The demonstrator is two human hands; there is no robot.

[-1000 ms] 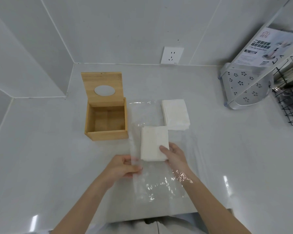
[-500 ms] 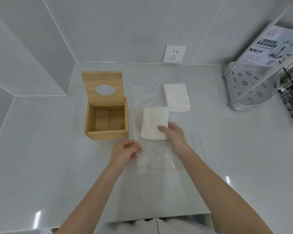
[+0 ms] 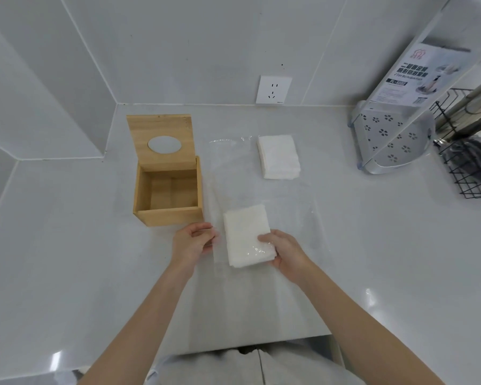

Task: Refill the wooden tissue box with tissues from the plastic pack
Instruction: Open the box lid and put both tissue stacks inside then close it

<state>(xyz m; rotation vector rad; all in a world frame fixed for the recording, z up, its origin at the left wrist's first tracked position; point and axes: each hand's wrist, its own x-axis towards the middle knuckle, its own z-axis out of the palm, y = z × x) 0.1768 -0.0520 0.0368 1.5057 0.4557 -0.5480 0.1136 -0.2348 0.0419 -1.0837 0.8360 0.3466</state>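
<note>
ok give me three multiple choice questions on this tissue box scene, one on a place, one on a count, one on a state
1. Where does the wooden tissue box stand relative to the plastic pack?
A. to its left
B. to its right
C. on top of it

2. How many tissue stacks show?
A. one
B. two
C. four

3. What is the box's state?
A. lid shut
B. open and full
C. open and empty

Answers: 1 A, the box sits left of the clear film. 2 B, the near stack in the right hand and the far stack. 3 C, lid raised, bare wood inside.
</note>
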